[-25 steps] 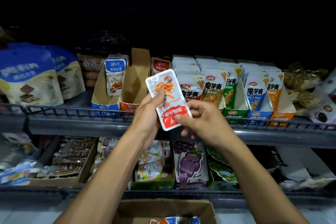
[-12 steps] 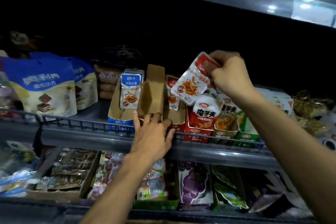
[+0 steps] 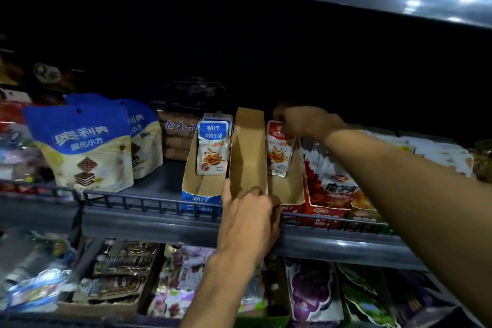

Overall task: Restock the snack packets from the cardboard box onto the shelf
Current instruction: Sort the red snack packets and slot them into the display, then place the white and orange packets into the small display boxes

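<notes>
Your right hand (image 3: pixel 300 121) sets a red snack packet (image 3: pixel 278 150) into a display tray on the shelf (image 3: pixel 159 224).

Your right hand's fingers pinch the red packet's top edge; it stands upright in the red-fronted cardboard tray (image 3: pixel 288 189). Your left hand (image 3: pixel 246 217) curls over the front lip of the middle cardboard tray (image 3: pixel 247 157) (which shows only bare cardboard inside). Just left, the blue-fronted tray (image 3: pixel 201 194) holds a blue snack packet (image 3: pixel 212 148), upright. Blue-and-cream pouches (image 3: pixel 82 146) stand farther left on the same shelf.
</notes>
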Tool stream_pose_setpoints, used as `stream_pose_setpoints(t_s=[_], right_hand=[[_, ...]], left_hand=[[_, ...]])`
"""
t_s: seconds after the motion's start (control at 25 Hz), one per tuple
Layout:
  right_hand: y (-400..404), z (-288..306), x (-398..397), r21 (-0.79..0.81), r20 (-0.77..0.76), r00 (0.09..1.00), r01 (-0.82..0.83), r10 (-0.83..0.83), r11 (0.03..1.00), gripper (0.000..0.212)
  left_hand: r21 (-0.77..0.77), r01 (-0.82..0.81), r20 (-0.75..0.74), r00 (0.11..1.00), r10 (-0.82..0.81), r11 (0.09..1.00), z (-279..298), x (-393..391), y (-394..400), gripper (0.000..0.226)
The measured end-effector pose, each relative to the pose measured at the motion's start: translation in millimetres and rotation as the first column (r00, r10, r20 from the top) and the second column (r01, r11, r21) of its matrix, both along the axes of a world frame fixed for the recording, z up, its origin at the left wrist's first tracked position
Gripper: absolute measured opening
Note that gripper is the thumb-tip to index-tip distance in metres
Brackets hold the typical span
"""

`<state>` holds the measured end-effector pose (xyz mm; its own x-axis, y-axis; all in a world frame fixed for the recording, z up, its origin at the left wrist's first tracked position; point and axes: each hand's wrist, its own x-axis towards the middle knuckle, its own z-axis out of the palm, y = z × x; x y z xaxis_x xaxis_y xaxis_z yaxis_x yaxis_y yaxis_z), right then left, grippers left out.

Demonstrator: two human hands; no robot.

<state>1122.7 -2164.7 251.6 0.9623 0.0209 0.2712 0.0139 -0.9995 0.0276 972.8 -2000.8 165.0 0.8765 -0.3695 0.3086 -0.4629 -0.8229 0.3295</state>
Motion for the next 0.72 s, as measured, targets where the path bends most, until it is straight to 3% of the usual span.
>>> stream_pose_setpoints(t_s=[0.2,0.32,0.52,0.64,0.72], right_hand=[[-1.6,1.4,-3.1,0.026,-0.026,0.999,0.042,-0.041,0.999,0.022],[-9.7,12.5,-30.5,-0.022,0.014,1.000,-0.020,0.020,1.000,0.025],[-26.8,36.3,-116.9,-0.165,0.196,0.981,0.019,0.014,0.986,0.066],[-25.9,23.1,-194.1,-0.017,0.312,0.937,-0.161,0.158,0.987,0.078],[-15.8,-10.6,-240.4,0.147,0.255,0.961,-0.152,0.111,0.977,0.082]], left_hand=[[0.060,-0.072,0.064,0.996,0.068,0.996,-3.0,9.6,2.4,0.035],[0.061,-0.075,-0.018,0.997,0.076,0.995,-6.4,11.5,6.3,0.048],[0.021,-0.079,-0.044,0.996,0.080,0.997,-11.8,-2.9,16.9,0.072],[-0.076,-0.082,-0.014,0.997,0.081,0.994,-19.4,-29.1,26.2,0.076],[-0.134,-0.088,-0.010,0.996,0.088,0.987,-31.9,-48.6,28.4,0.076]])
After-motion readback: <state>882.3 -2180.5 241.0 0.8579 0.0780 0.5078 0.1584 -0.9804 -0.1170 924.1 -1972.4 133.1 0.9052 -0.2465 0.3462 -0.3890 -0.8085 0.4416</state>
